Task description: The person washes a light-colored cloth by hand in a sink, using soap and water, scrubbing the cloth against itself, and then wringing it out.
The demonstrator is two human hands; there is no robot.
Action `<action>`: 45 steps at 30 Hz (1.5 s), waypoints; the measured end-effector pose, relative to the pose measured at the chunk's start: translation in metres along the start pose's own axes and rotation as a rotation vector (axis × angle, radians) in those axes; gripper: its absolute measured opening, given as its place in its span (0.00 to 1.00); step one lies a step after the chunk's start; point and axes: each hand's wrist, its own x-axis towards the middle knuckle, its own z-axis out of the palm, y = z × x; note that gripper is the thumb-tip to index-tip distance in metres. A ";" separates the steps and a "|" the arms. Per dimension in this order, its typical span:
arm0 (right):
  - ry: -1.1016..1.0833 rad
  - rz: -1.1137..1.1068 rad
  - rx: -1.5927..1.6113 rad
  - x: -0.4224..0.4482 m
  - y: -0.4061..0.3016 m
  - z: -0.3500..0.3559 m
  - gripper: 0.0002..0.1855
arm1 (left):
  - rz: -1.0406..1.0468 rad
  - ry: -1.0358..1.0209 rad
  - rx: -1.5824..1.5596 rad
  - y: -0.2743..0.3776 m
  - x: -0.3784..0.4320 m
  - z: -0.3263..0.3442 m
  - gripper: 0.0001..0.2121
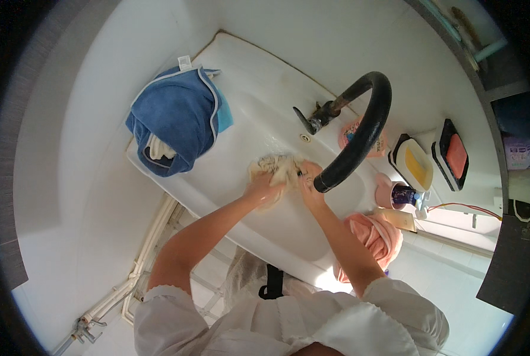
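A wet cream-coloured cloth [277, 167] is bunched up in the basin of a white ceramic sink [229, 178]. From its near left side my left hand [265, 189] grips it. My right hand [310, 175] holds the cloth's right end, with a small dark item or mark at the fingers that is too small to make out. The black curved faucet spout [358, 147] arches above my right hand and hides part of it. Around the far edge of the cloth the basin looks wet.
A bundled blue towel [175, 115] rests on the sink's left ledge, and a pink towel [376, 238] hangs over the right side. Along the right stand a pink bottle [351, 133], a pink cup [383, 193] holding a tube, and soap dishes [414, 162]. The faucet lever [307, 122] sits behind.
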 end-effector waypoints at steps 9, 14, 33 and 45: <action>0.120 -0.072 -0.545 0.009 0.064 0.059 0.13 | 0.174 0.752 0.268 -0.009 0.071 0.043 0.10; -0.007 -0.059 -0.500 0.029 0.064 0.063 0.10 | 0.179 0.568 0.267 -0.017 0.091 0.022 0.08; 0.133 0.822 0.688 -0.103 -0.099 0.025 0.20 | -0.270 -0.217 -1.323 0.016 -0.077 0.032 0.17; 0.195 0.104 -0.376 0.079 -0.046 -0.014 0.27 | -0.161 -0.145 -1.552 0.013 -0.142 0.003 0.17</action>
